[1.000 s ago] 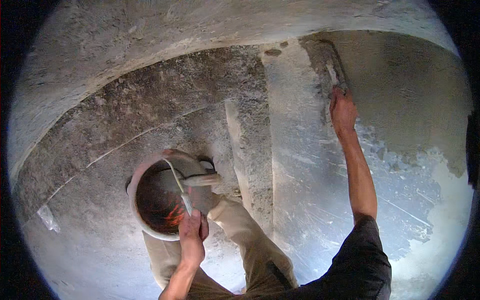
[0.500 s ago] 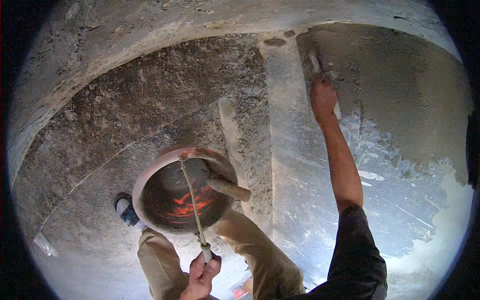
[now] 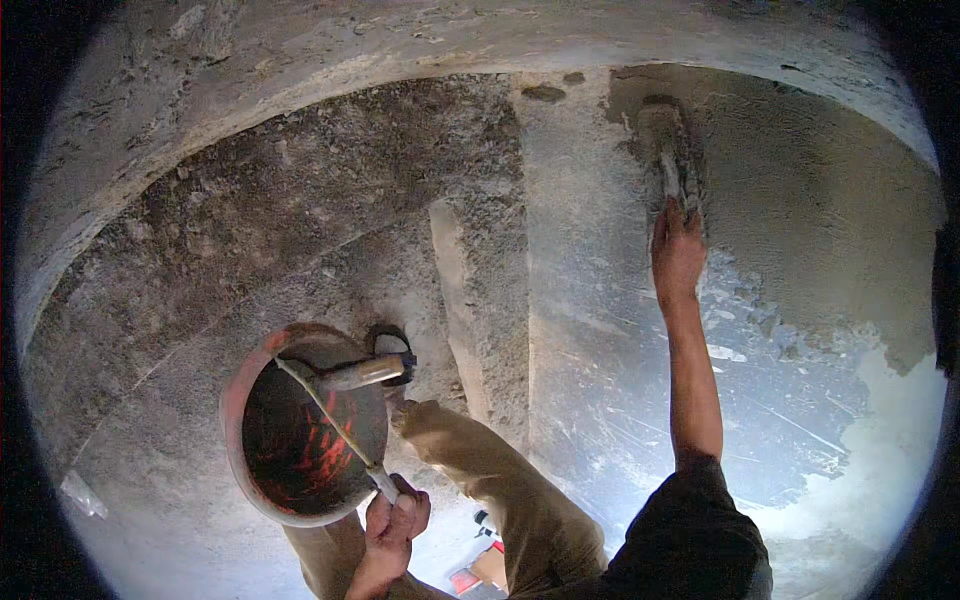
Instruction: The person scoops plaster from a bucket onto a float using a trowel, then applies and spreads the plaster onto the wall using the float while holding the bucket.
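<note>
The left hand [image 3: 396, 522], low in the view, has its grip closed around a pale tubular sleeve [image 3: 384, 485] at the end of a thin, yellowish bail handle [image 3: 326, 414]. That handle slants across the mouth of a round, reddish-grey bucket [image 3: 234, 430], tipped so its dark interior shows. Bright orange-red streaks mark the inside; whether there is material at the bottom I cannot tell. A tool with a light wooden handle [image 3: 362, 374] leans in the bucket, its handle sticking out over the far right rim, near a dark shoe [image 3: 384, 336]. The person's tan trousers [image 3: 500, 480] run just beside and below the bucket.

Farther off, at the upper right, the right hand [image 3: 679, 252] has its grip wrapped around the pale handle of a flat, long grey trowel [image 3: 658, 128]. The blade lies along the left part of a layer of damp, grey-brown plaster [image 3: 810, 200]. Left of and below the plaster is a smooth, bluish-grey, scratched surface [image 3: 600, 330].
</note>
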Motion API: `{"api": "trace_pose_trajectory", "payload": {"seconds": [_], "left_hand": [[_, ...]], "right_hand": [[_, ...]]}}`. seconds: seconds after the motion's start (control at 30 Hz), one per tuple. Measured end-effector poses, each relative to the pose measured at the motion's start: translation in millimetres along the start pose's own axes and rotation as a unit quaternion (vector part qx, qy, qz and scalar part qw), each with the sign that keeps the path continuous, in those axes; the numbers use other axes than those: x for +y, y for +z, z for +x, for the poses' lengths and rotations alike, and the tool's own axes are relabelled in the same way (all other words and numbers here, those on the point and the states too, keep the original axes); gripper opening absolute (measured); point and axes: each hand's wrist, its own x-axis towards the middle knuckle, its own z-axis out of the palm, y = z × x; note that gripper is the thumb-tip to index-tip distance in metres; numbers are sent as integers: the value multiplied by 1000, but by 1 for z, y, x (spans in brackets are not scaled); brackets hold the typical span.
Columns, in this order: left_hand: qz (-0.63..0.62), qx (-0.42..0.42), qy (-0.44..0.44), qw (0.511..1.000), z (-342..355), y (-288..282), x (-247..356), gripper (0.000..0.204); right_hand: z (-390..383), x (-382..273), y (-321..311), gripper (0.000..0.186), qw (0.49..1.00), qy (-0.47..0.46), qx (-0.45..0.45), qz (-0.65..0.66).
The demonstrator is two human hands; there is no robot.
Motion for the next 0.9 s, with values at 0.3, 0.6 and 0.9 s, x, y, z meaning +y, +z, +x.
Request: {"api": "trace_pose_trajectory", "payload": {"seconds": [0.3, 0.6, 0.9], "left_hand": [[95, -27, -49, 994, -6, -5, 10, 29], [127, -155, -129, 971, -5, 6, 5, 23], [92, -105, -164, 977, -2, 2, -3, 24]], "right_hand": [[-81, -7, 79, 19, 973, -13, -219, 78], [-23, 18, 8, 26, 977, 70, 117, 164], [8, -29, 97, 22, 971, -28, -143, 188]]}}
